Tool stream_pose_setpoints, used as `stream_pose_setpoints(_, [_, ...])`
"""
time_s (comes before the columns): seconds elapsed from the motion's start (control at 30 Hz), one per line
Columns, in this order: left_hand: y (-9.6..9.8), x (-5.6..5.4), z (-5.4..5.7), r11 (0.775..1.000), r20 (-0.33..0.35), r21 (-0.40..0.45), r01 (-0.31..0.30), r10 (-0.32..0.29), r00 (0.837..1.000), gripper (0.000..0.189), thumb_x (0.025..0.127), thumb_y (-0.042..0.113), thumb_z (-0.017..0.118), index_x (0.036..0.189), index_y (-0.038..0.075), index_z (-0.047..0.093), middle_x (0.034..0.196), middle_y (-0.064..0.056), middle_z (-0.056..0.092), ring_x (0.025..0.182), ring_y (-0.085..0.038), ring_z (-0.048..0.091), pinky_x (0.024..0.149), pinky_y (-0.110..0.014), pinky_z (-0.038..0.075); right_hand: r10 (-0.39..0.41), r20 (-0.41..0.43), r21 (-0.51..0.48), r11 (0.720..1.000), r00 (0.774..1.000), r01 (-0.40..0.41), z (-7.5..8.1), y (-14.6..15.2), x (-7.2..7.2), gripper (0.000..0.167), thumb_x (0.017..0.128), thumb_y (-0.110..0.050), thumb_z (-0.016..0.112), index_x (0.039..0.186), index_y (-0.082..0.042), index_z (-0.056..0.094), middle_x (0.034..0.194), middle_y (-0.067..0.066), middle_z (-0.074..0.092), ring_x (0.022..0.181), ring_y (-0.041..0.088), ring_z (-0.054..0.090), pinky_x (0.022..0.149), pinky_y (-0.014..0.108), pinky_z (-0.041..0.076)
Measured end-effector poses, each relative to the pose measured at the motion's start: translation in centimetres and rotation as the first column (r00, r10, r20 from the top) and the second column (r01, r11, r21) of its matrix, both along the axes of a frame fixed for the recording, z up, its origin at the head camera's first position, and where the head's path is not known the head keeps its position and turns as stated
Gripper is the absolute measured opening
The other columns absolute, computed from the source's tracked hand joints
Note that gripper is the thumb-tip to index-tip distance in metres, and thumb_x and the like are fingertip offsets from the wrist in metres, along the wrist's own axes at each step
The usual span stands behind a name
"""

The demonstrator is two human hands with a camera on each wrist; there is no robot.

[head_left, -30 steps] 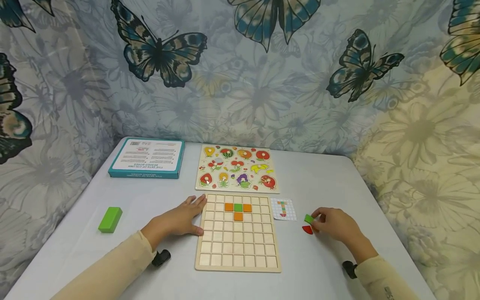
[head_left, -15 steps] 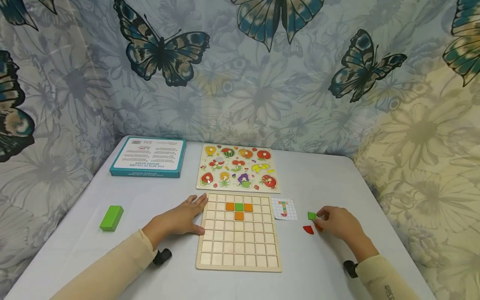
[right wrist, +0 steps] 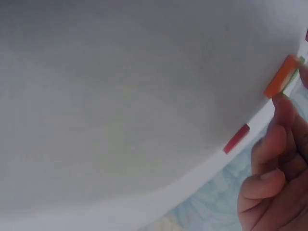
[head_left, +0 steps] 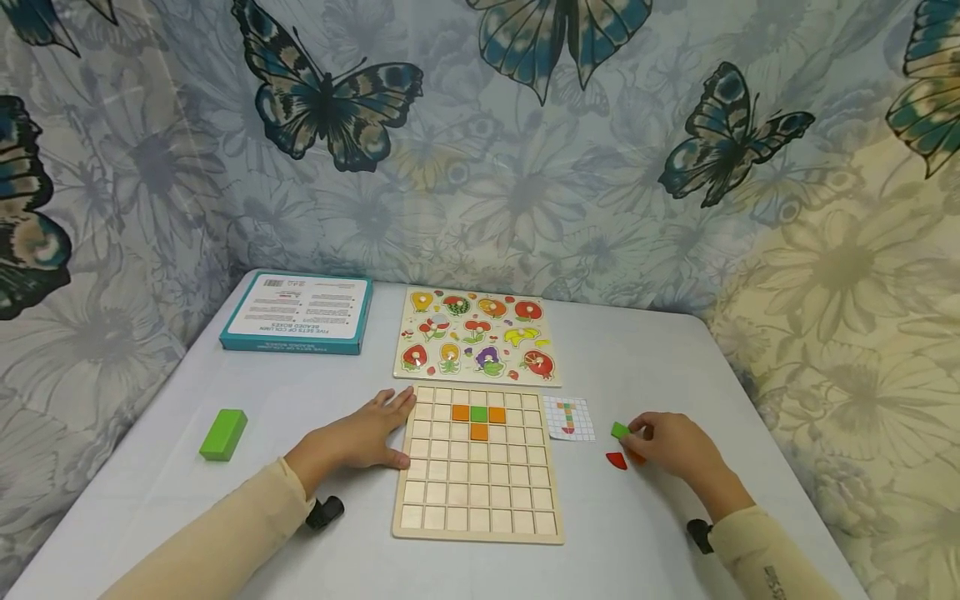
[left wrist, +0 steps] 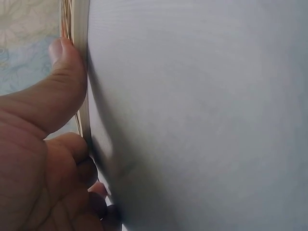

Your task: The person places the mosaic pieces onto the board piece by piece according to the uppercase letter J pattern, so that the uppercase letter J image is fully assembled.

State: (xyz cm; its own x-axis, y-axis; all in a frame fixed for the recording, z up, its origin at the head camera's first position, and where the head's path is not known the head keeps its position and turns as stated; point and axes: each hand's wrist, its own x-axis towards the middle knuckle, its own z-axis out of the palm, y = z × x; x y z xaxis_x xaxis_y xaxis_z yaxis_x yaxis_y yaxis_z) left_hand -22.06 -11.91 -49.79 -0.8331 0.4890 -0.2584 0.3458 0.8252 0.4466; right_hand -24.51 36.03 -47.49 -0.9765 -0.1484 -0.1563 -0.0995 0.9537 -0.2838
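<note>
My left hand [head_left: 367, 437] rests along the left edge of a wooden grid board [head_left: 477, 500], fingers spread toward its upper corner and thumb lower down. In the left wrist view the thumb [left wrist: 62, 82] presses against the board's edge. Three orange tiles and a green tile [head_left: 478, 414] form a T in its upper cells. Off to the right, my right hand [head_left: 670, 446] pinches a loose green tile [head_left: 619, 430] at its fingertips. An orange tile [right wrist: 281, 79] lies under the fingers, mostly hidden from the head view. A red quarter-circle piece [head_left: 617, 461] lies beside them.
A small pattern card [head_left: 568, 419] lies at the board's right edge. Behind the board sits a fruit puzzle [head_left: 476, 337]. A teal box [head_left: 296, 312] is at back left, a green block [head_left: 223, 434] at left. Patterned cloth hangs behind the table.
The loose green tile has turned and shifted slightly at the right fingertips, and the orange tile shows more beneath that hand. The left hand has stayed on the board's edge.
</note>
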Motion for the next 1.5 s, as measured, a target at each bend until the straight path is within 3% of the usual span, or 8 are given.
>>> stream_pose_setpoints(0.27, [0.1, 0.1, 0.2, 1.0, 0.012, 0.008, -0.003, 0.003, 1.0, 0.098, 0.083, 0.043, 0.075, 0.155, 0.003, 0.022, 0.163, -0.007, 0.01, 0.146, -0.04, 0.005, 0.114, -0.054, 0.017, 0.006, -0.019, -0.014, 1.0, 1.0, -0.006, -0.3, -0.1, -0.1, 0.028, 0.084, -0.03, 0.075, 0.102, -0.008, 0.072, 0.078, 0.0, 0.059, 0.062, 0.016, 0.05, 0.053, 0.032, 0.043])
stream_pose_setpoints(0.43, [0.0, 0.2, 0.3, 1.0, 0.011, 0.0, -0.005, 0.005, 1.0, 0.099, 0.083, 0.044, 0.075, 0.155, 0.003, 0.021, 0.163, -0.007, 0.009, 0.146, -0.04, 0.005, 0.114, -0.055, 0.018, 0.0, -0.027, -0.061, 0.998, 1.0, -0.002, 0.4, -3.3, 0.4, 0.03, 0.084, -0.031, 0.075, 0.105, -0.009, 0.072, 0.07, -0.002, 0.057, 0.056, 0.015, 0.051, 0.05, 0.032, 0.042])
stream_pose_setpoints(0.57, [0.1, 0.1, 0.1, 1.0, 0.015, 0.013, -0.01, 0.01, 1.0, 0.099, 0.083, 0.044, 0.075, 0.156, 0.004, 0.021, 0.163, -0.006, 0.009, 0.146, -0.039, 0.005, 0.114, -0.055, 0.018, 0.132, -0.089, -0.038, 0.99, 0.987, -0.135, 1.0, -8.2, 1.1, 0.024, 0.081, -0.031, 0.079, 0.097, -0.015, 0.074, 0.07, -0.008, 0.054, 0.057, 0.011, 0.048, 0.05, 0.029, 0.04])
stream_pose_setpoints(0.73, [0.2, 0.2, -0.3, 1.0, 0.017, 0.016, -0.024, 0.024, 1.0, 0.1, 0.082, 0.044, 0.076, 0.156, 0.005, 0.022, 0.163, -0.005, 0.011, 0.147, -0.037, 0.006, 0.114, -0.054, 0.017, 0.325, -0.087, -0.077, 0.94, 0.942, -0.331, 0.6, -14.0, 2.2, 0.017, 0.08, -0.032, 0.079, 0.091, -0.022, 0.073, 0.066, -0.015, 0.053, 0.058, 0.005, 0.047, 0.052, 0.025, 0.039])
stream_pose_setpoints(0.9, [0.3, 0.3, 0.2, 0.999, 0.013, -0.005, -0.037, 0.038, 0.999, 0.1, 0.081, 0.045, 0.076, 0.156, 0.006, 0.022, 0.163, -0.005, 0.013, 0.147, -0.036, 0.006, 0.114, -0.054, 0.017, 0.405, -0.092, -0.068, 0.909, 0.91, -0.412, -0.2, -17.3, 2.4, 0.016, 0.08, -0.032, 0.077, 0.091, -0.021, 0.074, 0.064, -0.016, 0.051, 0.062, 0.005, 0.047, 0.053, 0.025, 0.04])
stream_pose_setpoints(1.07, [0.3, 0.4, 0.4, 0.999, 0.016, -0.004, -0.043, 0.044, 0.999, 0.099, 0.082, 0.044, 0.076, 0.156, 0.006, 0.023, 0.163, -0.005, 0.014, 0.147, -0.036, 0.007, 0.114, -0.054, 0.018, 0.421, -0.1, -0.016, 0.905, 0.901, -0.425, -0.6, -18.3, 2.3, 0.019, 0.08, -0.035, 0.077, 0.092, -0.021, 0.075, 0.063, -0.016, 0.05, 0.063, 0.005, 0.048, 0.054, 0.025, 0.041])
stream_pose_setpoints(1.23, [0.3, 0.4, 0.3, 0.999, 0.009, 0.007, -0.041, 0.041, 0.999, 0.099, 0.082, 0.043, 0.076, 0.156, 0.005, 0.023, 0.163, -0.006, 0.014, 0.147, -0.037, 0.007, 0.114, -0.055, 0.017, 0.406, -0.099, -0.024, 0.912, 0.908, -0.41, -0.7, -18.4, 2.3, 0.023, 0.079, -0.037, 0.079, 0.093, -0.02, 0.072, 0.063, -0.015, 0.05, 0.062, 0.006, 0.048, 0.053, 0.025, 0.041])
stream_pose_setpoints(1.5, [0.3, 0.4, 0.2, 0.999, 0.0, 0.001, -0.037, 0.037, 0.999, 0.098, 0.082, 0.043, 0.075, 0.156, 0.005, 0.022, 0.163, -0.006, 0.013, 0.147, -0.037, 0.006, 0.114, -0.055, 0.017, 0.431, -0.141, -0.041, 0.897, 0.891, -0.441, -0.7, -18.9, 2.1, 0.008, 0.084, -0.029, 0.075, 0.087, -0.022, 0.076, 0.063, -0.017, 0.052, 0.06, 0.005, 0.048, 0.052, 0.024, 0.041])
